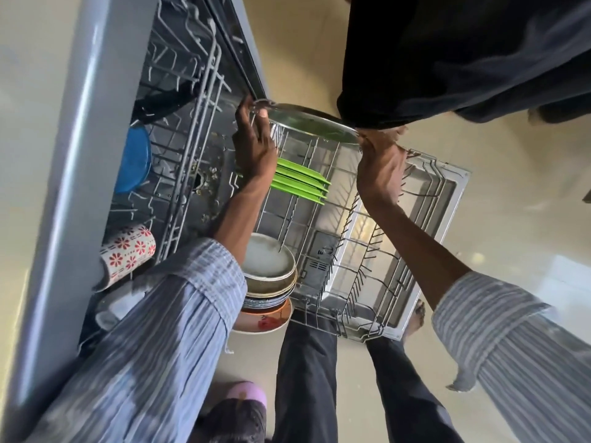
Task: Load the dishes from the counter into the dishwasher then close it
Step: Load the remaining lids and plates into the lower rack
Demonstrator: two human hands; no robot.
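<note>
I look steeply down at the open dishwasher. Both hands hold a clear glass plate (307, 123) by its rim above the far end of the pulled-out lower rack (351, 260). My left hand (254, 145) grips the plate's left edge and my right hand (380, 164) grips its right edge. Green plates (300, 183) stand on edge in the lower rack under the glass plate. A stack of bowls and plates (268, 276) sits at the rack's near left corner. The upper rack (179, 129) holds a blue bowl (134, 161) and a flowered mug (128, 254).
The dishwasher door (441, 187) lies open and flat under the lower rack. A person in dark clothes (463, 59) stands at the far right, close to the glass plate. My legs and feet (307, 378) are at the bottom, on a beige floor.
</note>
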